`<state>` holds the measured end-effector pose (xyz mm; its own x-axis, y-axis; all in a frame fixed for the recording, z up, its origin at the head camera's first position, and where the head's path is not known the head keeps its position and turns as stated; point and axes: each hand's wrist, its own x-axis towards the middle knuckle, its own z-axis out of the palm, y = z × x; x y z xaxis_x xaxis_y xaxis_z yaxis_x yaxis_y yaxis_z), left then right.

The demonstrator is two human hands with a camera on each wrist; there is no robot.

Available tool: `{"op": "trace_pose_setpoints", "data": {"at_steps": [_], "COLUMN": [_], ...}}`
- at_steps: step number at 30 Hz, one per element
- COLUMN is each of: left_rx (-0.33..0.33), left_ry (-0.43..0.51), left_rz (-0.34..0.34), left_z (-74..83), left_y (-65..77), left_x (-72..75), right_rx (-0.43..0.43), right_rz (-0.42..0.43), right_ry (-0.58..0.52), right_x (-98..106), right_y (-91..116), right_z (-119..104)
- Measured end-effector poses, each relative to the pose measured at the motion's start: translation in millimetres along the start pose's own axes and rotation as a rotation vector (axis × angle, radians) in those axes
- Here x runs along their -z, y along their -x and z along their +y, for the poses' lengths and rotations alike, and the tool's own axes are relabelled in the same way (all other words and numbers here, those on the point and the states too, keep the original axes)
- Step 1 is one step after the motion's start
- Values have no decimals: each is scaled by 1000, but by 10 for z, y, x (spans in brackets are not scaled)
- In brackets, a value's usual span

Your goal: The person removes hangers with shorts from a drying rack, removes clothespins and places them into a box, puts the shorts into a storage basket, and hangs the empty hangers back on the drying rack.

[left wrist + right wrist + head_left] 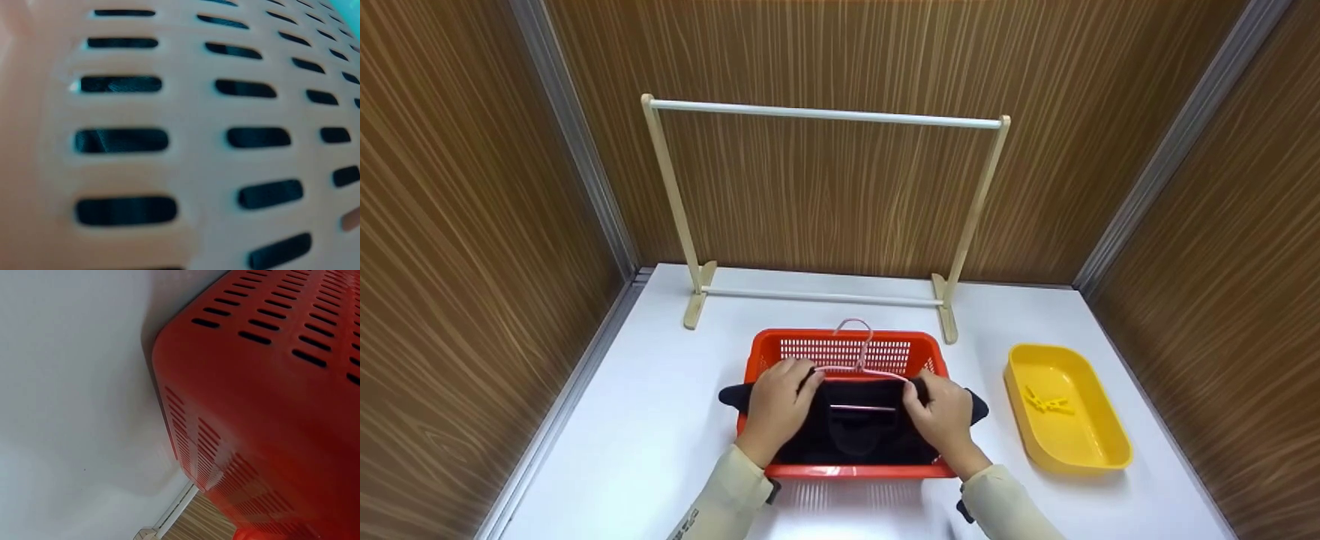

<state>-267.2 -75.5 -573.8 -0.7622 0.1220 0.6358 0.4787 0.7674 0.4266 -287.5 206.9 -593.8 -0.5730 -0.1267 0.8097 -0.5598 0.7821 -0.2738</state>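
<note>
In the head view a black garment [855,442] lies over the red basket [851,472], its two ends sticking out past the basket's sides. A pink hanger [885,373] is inside the garment, with its hook standing up at the neck and its lower bar showing through the opening. My left hand [778,405] pinches the garment at the left shoulder of the hanger. On the other side my right hand [943,411] pinches cloth and hanger at the right shoulder. Both wrist views show only the basket's slotted wall, with neither hand in them.
Behind the basket stands a drying rack with a white top rail [825,114] and wooden posts. To the right, a yellow tray [1099,442] holds yellow clothespins [1048,403]. Wood-patterned panels [825,202] enclose the white table [607,420] at the back and sides.
</note>
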Motion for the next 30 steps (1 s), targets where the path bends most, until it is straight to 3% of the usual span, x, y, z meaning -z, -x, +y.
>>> {"op": "trace_pose_setpoints", "data": {"at_steps": [30], "left_rx": [-33], "left_ry": [33], "left_rz": [49], "left_z": [-1], "left_y": [30], "left_x": [5], "right_rx": [12], "right_rz": [11], "right_ry": [-5], "right_x": [2], "right_y": [16], "right_z": [-8]}}
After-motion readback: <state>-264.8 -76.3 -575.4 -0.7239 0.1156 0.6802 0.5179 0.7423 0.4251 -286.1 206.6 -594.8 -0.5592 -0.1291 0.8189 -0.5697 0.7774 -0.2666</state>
